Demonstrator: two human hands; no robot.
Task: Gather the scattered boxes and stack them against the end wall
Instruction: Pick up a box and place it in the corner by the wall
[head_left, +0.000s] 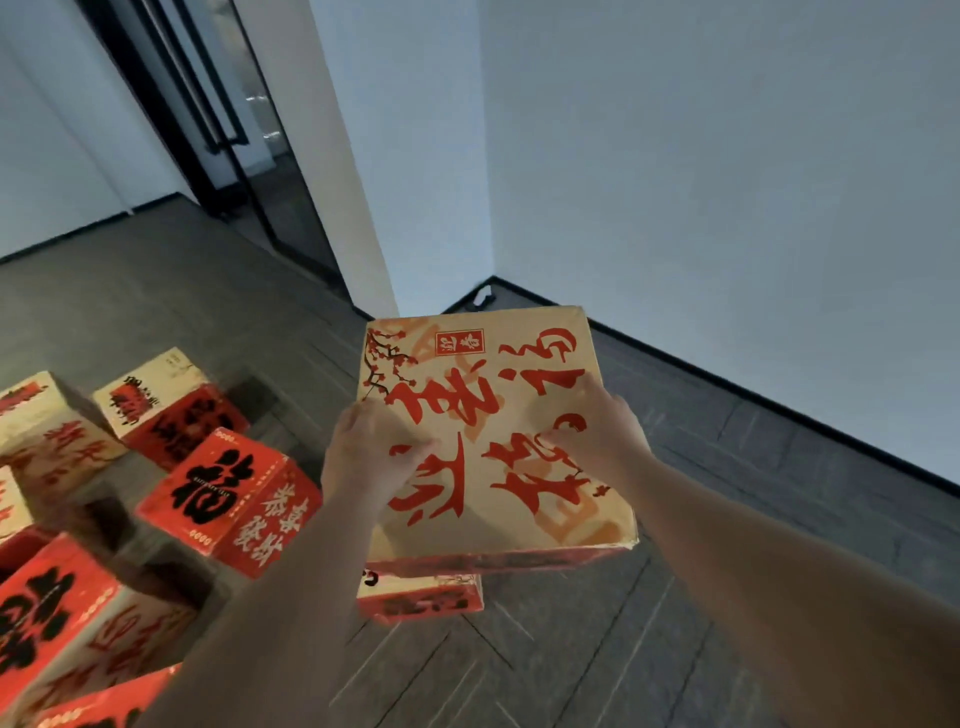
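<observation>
I hold a cream box with big red calligraphy (467, 374) at chest height, its top face towards me. My left hand (371, 454) grips its left edge with the thumb on the top face. At the right side my right hand (595, 428) grips it, thumb lying across the print. Directly below it a smaller-looking cream and red box (421, 597) stands on the floor, mostly hidden. I cannot tell whether the two boxes touch. Several more boxes lie scattered at the left, among them a red box with black characters (228, 493) and a cream-topped box (166, 405).
A white wall (727, 208) with a black skirting runs along the right and meets a white pillar (363, 156) in a corner ahead. A black-framed glass door (234, 130) stands at the back left. The floor is grey herringbone (597, 649).
</observation>
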